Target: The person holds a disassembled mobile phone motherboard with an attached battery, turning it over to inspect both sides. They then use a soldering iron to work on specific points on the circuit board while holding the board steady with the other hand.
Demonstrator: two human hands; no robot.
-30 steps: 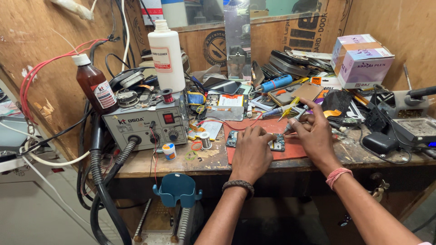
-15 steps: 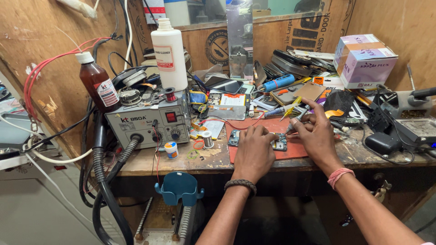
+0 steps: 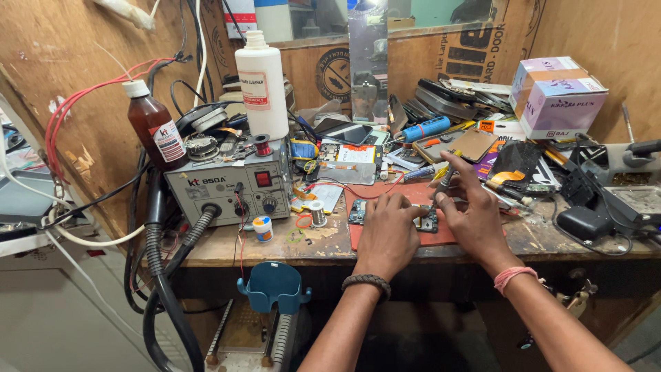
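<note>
Palm down with a braided band at the wrist, the left hand (image 3: pixel 387 234) presses closed fingers on a small green circuit board (image 3: pixel 360 211) lying on the red mat (image 3: pixel 358 238), while the right hand (image 3: pixel 472 213) pinches a thin metal tool (image 3: pixel 444 176) just above the board's right end.

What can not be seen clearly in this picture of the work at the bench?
- Head view: most of the circuit board on the red mat is covered by the left hand.
- Head view: the tip of the thin tool in the right hand is hidden behind the fingers.
- Head view: the board's parts are too small to tell apart.
- Head view: the grey device is cut off by the left edge.
</note>
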